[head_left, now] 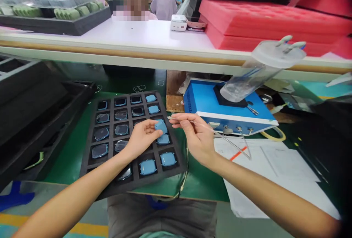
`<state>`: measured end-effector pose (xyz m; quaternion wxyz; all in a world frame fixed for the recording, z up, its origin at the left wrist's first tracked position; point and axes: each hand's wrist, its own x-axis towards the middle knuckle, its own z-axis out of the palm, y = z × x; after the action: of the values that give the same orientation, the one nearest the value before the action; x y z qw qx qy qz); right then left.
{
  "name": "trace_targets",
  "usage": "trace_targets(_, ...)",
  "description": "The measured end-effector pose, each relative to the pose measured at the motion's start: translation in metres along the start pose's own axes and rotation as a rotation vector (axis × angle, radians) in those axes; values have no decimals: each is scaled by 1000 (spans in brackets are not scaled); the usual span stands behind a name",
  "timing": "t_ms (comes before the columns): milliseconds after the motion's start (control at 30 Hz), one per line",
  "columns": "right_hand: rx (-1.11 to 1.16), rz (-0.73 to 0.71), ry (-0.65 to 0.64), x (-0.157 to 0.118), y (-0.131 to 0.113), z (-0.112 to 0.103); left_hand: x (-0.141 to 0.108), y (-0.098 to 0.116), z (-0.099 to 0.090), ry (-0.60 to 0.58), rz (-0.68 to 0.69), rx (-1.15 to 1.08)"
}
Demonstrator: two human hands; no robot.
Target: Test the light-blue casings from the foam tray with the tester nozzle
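My left hand (143, 137) pinches a blue watch case (161, 126) between thumb and fingers, just above the right column of a black foam tray (179, 163). Close to its right, my right hand (200, 141) is closed around a thin clear tube (227, 139); the small pale tip points left toward the case, apart from it. Blue cases such as this one (147, 167) lie in the tray's right-hand pockets. Other pockets hold pieces with dark or clear glassy faces (101, 134). My left hand hides part of the middle pockets.
A blue box-shaped device (200, 95) carries a tilted clear cylinder (242, 80). White papers (264, 179) lie at the right. Black foam trays (35, 109) are stacked at left. Overhead, a white shelf (137, 38) bears red foam blocks (247, 18). People sit beyond it.
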<state>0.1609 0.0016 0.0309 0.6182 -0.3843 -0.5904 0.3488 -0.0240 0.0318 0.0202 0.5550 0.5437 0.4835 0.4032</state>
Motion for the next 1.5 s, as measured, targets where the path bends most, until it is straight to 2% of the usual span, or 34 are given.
trace_targets(133,-31,85,107,-12,43,4,-5,-5,1,28,-39,-17)
trace_targets(233,-73,43,72,-26,60,5,-6,-7,4,41,-50,8)
trace_targets(433,-75,-20,95,-32,53,3,-5,-6,10,15,-79,74)
trace_targets(600,-29,-66,54,-30,53,4,-6,-7,12,10,-60,115)
trace_targets(1100,-32,-36,45,-32,57,3,-6,-7,13,15,-47,164)
trace_targets(1500,-23,-77,37,-31,59,3,-7,-6,14,0,-63,165)
